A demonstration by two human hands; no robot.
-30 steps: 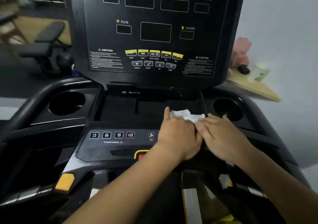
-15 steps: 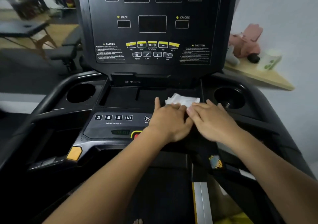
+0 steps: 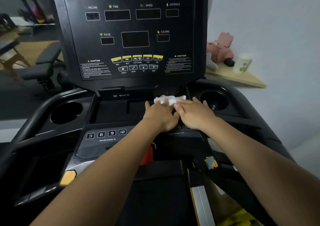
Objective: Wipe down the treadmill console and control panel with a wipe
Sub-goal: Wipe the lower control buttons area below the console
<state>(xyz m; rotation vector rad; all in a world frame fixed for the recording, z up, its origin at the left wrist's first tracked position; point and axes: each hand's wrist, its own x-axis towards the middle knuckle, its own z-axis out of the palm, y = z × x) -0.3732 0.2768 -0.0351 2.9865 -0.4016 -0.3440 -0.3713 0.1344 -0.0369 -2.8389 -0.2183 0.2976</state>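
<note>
A white wipe (image 3: 170,98) lies flat in the black tray (image 3: 114,109) at the foot of the treadmill console (image 3: 135,38). My left hand (image 3: 160,115) and my right hand (image 3: 194,114) lie side by side on the wipe's near edge, fingers stretched forward and pressing it down. Most of the wipe is hidden under the fingers. The control panel (image 3: 103,136) with number buttons sits just in front of the tray, partly covered by my forearms.
Round cup holders sit left (image 3: 66,113) and right (image 3: 213,100) of the tray. A wooden shelf (image 3: 237,78) on the right wall holds a pink object and a white cup. A weight bench (image 3: 43,66) stands at the back left.
Both hands have slid the wipe forward, from the tray's near edge to its far right part under the console. The camera has tilted up, showing more of the console.
</note>
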